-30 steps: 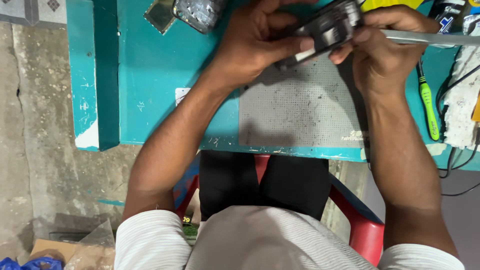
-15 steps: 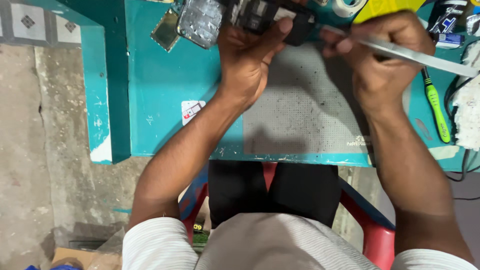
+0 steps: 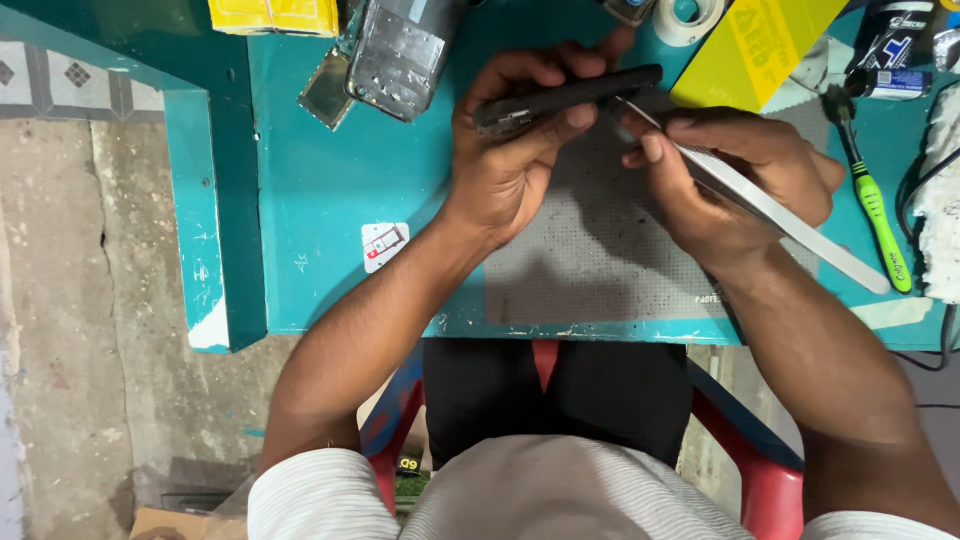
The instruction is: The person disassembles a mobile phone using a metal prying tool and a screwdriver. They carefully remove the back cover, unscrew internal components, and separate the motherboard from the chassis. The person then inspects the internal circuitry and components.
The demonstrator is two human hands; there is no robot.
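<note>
My left hand (image 3: 515, 150) grips a black phone (image 3: 570, 98) held edge-on above a grey perforated work mat (image 3: 600, 260). My right hand (image 3: 735, 175) holds long metal tweezers (image 3: 770, 215), whose tip touches the phone's right end. Both hands hover over the teal table (image 3: 320, 200).
A silvery phone back panel (image 3: 400, 50) and a small metal plate (image 3: 327, 90) lie at the table's top left. A green-handled screwdriver (image 3: 875, 215), a yellow box (image 3: 755, 45), a tape roll (image 3: 690, 20) and a white cloth (image 3: 940, 200) lie to the right. A red chair (image 3: 750, 470) is under me.
The view has shifted so hands and table sit lower and more centred. The phone stays in my left hand; the tweezers' tip has come against its right end.
</note>
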